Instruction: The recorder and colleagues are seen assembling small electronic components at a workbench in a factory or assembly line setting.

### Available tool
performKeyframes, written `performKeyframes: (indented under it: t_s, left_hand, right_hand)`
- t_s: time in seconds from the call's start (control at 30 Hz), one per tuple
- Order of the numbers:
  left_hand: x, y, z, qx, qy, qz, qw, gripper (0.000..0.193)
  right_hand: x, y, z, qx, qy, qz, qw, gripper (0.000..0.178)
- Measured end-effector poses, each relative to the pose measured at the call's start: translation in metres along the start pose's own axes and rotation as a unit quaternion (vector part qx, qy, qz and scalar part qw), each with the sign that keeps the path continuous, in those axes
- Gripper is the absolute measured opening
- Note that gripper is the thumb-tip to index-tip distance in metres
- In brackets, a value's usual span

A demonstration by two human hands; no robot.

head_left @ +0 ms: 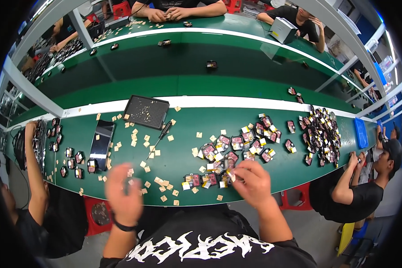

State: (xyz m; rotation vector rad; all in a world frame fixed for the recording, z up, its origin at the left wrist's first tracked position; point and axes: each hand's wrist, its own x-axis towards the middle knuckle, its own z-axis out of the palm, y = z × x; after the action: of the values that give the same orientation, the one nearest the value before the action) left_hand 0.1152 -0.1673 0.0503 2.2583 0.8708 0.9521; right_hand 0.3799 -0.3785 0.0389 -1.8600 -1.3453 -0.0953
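My right hand [254, 181] is closed in a pinch at the near edge of a cluster of small electronic modules [237, 142]. These have black cases, reddish circuit boards and white-and-yellow tabs. A pale tab with some yellow [231, 175] shows at my fingertips; it seems to belong to a module, mostly covered by the fingers. Smeared by motion, my left hand [124, 194] hovers over the table's near edge, left of many scattered small beige squares [164, 183]. Whether its fingers hold anything cannot be made out.
Behind the squares lie a black tray [158, 117] and a screwdriver [165, 130]. A dark phone-like slab [101, 145] lies left, beside several modules [78, 157]. Rightward are a big module heap [320, 136] and a blue bin [361, 133]. Co-workers sit on both sides and opposite.
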Motion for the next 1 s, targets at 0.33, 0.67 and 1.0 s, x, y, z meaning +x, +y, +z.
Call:
performKeyframes:
  t_s: [0.33, 0.67, 1.0]
  left_hand:
    - [-0.009, 0.047, 0.069, -0.669, -0.281, -0.354, 0.591, 0.046]
    - [-0.01, 0.057, 0.073, -0.449, -0.302, -0.187, 0.82, 0.033]
    - [-0.013, 0.065, 0.076, -0.306, -0.294, -0.127, 0.896, 0.031]
  right_hand:
    - [-0.001, -0.062, 0.007, 0.299, -0.115, 0.257, 0.912, 0.026]
    - [-0.011, -0.065, 0.015, 0.567, -0.201, 0.494, 0.627, 0.018]
    - [-0.012, -0.069, 0.027, 0.61, -0.176, 0.503, 0.586, 0.013]
